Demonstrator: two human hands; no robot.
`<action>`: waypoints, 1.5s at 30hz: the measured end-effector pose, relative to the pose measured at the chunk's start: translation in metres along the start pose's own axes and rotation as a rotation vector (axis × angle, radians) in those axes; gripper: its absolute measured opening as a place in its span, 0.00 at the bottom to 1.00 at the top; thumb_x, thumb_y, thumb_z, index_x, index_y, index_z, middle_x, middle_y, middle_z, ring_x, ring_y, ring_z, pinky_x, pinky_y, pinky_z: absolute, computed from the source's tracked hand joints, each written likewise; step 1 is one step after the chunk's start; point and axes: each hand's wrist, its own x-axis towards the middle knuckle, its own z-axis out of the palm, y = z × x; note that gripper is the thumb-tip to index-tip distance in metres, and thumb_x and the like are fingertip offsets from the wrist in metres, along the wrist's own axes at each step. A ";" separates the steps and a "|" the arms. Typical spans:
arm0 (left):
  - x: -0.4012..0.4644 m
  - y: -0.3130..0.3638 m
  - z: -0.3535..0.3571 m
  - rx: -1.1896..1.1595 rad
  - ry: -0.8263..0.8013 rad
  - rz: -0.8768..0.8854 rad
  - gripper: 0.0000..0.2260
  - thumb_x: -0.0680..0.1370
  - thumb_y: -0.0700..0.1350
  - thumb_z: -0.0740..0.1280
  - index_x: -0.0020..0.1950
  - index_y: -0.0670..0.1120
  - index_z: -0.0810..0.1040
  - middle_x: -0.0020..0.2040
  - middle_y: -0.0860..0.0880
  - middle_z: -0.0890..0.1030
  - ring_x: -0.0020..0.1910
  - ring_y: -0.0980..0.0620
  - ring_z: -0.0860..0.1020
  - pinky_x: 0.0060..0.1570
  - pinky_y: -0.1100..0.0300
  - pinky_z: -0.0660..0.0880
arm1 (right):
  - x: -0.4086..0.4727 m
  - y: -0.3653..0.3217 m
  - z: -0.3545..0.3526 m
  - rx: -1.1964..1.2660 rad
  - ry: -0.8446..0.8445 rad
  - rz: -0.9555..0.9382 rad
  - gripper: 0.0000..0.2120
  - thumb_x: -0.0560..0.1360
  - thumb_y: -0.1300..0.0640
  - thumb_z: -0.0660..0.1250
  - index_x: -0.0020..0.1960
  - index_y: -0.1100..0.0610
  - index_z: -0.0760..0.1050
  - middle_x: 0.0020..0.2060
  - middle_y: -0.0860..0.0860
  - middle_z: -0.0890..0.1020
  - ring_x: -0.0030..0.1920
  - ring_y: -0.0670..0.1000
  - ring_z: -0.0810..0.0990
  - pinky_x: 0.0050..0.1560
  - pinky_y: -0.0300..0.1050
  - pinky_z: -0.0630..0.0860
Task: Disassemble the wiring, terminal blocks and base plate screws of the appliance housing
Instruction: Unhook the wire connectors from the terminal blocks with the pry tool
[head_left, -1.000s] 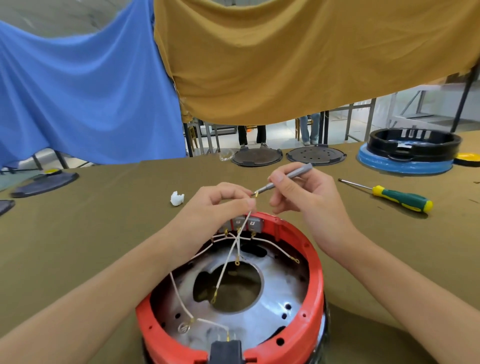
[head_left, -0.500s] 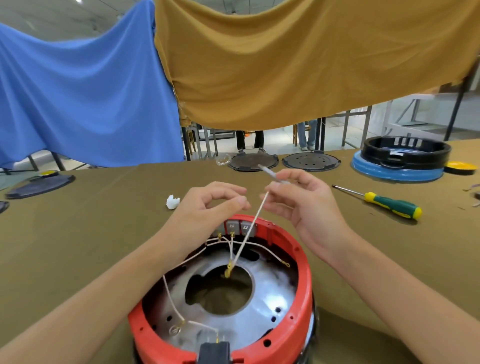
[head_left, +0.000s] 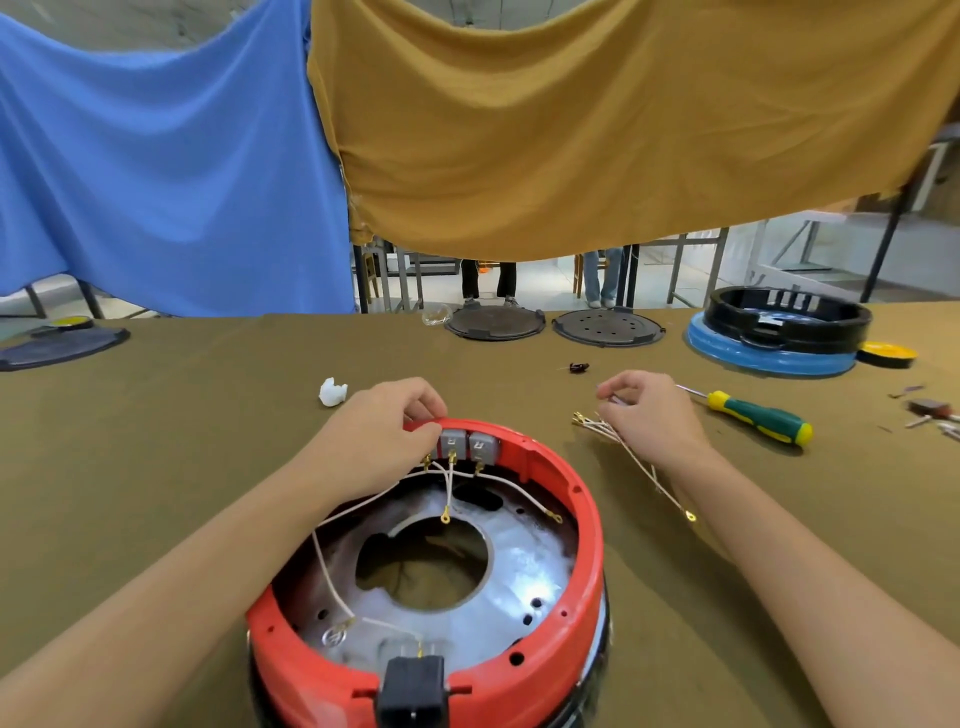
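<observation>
Red appliance housing (head_left: 582, 525) upside down on the olive-covered counter (head_left: 156, 467), near edge, silver base plate (head_left: 524, 566) exposed inside with a round central hole. Two grey terminal blocks (head_left: 467, 446) seated at the far rim, white wires (head_left: 447, 493) with brass ring lugs trailing from them across the plate. Black power socket (head_left: 413, 688) at the near rim.

Left hand (head_left: 384, 431) at the far rim, left of the grey blocks, fingers curled, fingertips pinching at the leftmost terminal; grip clamped there, though what exactly sits between the fingertips cannot be made out.

Right hand (head_left: 649, 415) low over the counter to the right of the housing, fingers curled together around a bundle of loose white wires (head_left: 641, 467), brass ends fanned out to its left and one lug lying nearer on the cloth.

Green-and-yellow screwdriver (head_left: 753, 415) lying just beyond the right hand. Small white plastic piece (head_left: 332, 392) left of the left hand. Two dark round plates (head_left: 550, 325) at the far edge, black ring on a blue base (head_left: 779, 332) far right.
</observation>
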 end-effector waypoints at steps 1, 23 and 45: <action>0.000 0.001 -0.001 -0.004 -0.003 0.001 0.08 0.77 0.43 0.66 0.46 0.57 0.77 0.42 0.57 0.82 0.41 0.59 0.80 0.46 0.57 0.77 | 0.001 0.002 0.000 -0.032 0.031 -0.019 0.07 0.77 0.60 0.69 0.49 0.48 0.80 0.49 0.46 0.81 0.42 0.49 0.81 0.41 0.44 0.77; 0.004 -0.018 -0.013 -0.020 -0.151 0.185 0.09 0.81 0.41 0.64 0.49 0.56 0.73 0.45 0.53 0.81 0.45 0.53 0.80 0.54 0.49 0.77 | -0.056 -0.059 0.006 0.757 -0.357 -0.359 0.09 0.81 0.64 0.64 0.50 0.72 0.76 0.34 0.57 0.83 0.37 0.52 0.82 0.45 0.45 0.81; -0.016 0.018 0.009 0.082 -0.001 0.134 0.08 0.70 0.54 0.75 0.33 0.54 0.81 0.61 0.55 0.76 0.64 0.64 0.71 0.58 0.62 0.69 | -0.063 -0.058 0.007 0.349 -0.283 -0.635 0.08 0.81 0.60 0.66 0.43 0.59 0.77 0.33 0.52 0.81 0.33 0.49 0.81 0.34 0.40 0.74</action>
